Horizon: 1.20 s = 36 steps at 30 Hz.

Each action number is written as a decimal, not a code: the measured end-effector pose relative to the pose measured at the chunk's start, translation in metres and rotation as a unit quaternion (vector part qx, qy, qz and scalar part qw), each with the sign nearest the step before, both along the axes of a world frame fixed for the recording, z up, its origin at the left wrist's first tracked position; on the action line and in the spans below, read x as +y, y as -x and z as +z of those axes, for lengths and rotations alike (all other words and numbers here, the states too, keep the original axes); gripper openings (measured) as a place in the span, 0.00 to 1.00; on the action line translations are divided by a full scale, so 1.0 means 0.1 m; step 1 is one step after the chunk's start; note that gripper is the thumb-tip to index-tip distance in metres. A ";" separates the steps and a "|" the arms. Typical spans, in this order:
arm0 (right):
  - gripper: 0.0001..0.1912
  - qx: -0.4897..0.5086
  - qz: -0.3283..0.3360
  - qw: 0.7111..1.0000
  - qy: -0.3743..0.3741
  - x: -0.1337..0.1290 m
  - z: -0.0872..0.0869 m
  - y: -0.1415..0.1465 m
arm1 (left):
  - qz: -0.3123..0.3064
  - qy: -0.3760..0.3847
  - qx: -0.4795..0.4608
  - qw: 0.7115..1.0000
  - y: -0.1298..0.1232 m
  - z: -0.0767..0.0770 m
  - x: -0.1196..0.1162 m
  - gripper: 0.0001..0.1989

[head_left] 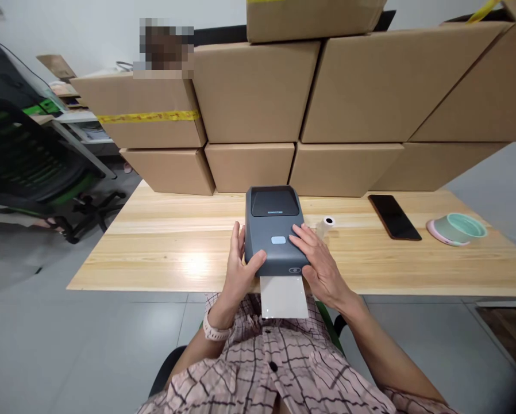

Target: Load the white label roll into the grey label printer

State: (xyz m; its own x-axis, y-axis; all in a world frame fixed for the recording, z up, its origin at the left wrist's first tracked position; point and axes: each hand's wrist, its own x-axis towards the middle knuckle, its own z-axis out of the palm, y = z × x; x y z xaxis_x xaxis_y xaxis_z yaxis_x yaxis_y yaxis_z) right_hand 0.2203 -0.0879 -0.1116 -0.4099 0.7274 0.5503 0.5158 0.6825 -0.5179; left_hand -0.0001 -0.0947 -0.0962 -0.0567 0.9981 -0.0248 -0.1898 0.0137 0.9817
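Observation:
A dark grey label printer (269, 253) stands on the wooden table near its front edge. A blank white label strip (284, 298) sticks out of its front slot and hangs past the table edge. My left hand (239, 267) grips the printer's left side, thumb on the top front corner and fingers along the wall. On the opposite side, my right hand (320, 263) holds the right front corner, its fingers on the lid and its thumb at the front. A small white roll (328, 222) with a dark core lies just beyond my right fingers, partly hidden.
Stacked cardboard boxes (253, 92) line the back of the wooden table (163, 247). To the right lie a black phone (395, 217) and a mint-green round container (462, 229). An office chair (29, 155) stands at the left; a person's blurred head (165, 49) shows behind the boxes.

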 end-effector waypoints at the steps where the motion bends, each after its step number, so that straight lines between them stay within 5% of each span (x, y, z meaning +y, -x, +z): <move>1: 0.32 0.002 -0.001 1.000 -0.003 -0.01 -0.01 0.01 | 0.004 -0.005 0.003 1.000 0.00 0.00 0.01 0.52; 5: 0.32 -0.021 -0.012 1.000 -0.010 -0.02 0.07 0.01 | 0.002 -0.015 0.013 1.000 -0.01 -0.02 -0.05 0.51; 9: 0.32 -0.084 -0.035 0.996 -0.004 -0.02 0.25 0.01 | 0.068 0.005 0.093 0.993 0.02 -0.15 -0.44 0.47; 11: 0.33 -0.110 -0.040 0.993 -0.007 -0.01 0.32 0.02 | 0.101 0.033 0.112 0.988 0.05 -0.23 -0.66 0.32; 13: 0.33 -0.127 -0.041 0.991 -0.012 0.01 0.37 0.03 | 0.013 0.077 0.082 0.994 0.06 -0.27 -0.78 0.21; 16: 0.29 -0.139 -0.042 0.989 -0.024 0.06 0.43 0.07 | -0.147 0.157 0.032 0.976 0.04 -0.23 -0.75 0.24; 21: 0.23 -0.156 -0.029 0.986 -0.040 0.16 0.50 0.13 | -0.208 0.160 0.016 0.965 -0.06 -0.12 -0.60 0.24; 24: 0.24 -0.153 -0.039 0.986 -0.054 0.13 0.45 0.14 | -0.157 0.127 0.035 0.979 -0.03 -0.15 -0.63 0.23; 26: 0.25 -0.125 -0.063 0.989 -0.056 0.05 0.35 0.15 | -0.027 0.060 0.066 0.996 0.03 -0.19 -0.64 0.23; 29: 0.29 -0.018 -0.133 0.991 -0.006 -0.13 0.15 0.15 | 0.151 -0.038 0.106 0.982 0.10 -0.22 -0.57 0.17; 36: 0.30 0.108 -0.159 0.971 0.140 -0.33 -0.12 0.11 | 0.028 -0.049 0.097 0.994 -0.05 -0.34 -0.32 0.33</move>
State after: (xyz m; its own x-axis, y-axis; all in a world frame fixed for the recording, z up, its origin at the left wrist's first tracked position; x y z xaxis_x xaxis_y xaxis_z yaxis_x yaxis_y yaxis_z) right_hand 0.2098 -0.1213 -0.1232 -0.0362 0.9319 0.3609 0.5366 0.3228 -0.7797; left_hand 0.0051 -0.1270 -0.1303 -0.1060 0.9903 0.0899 0.0059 -0.0898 0.9959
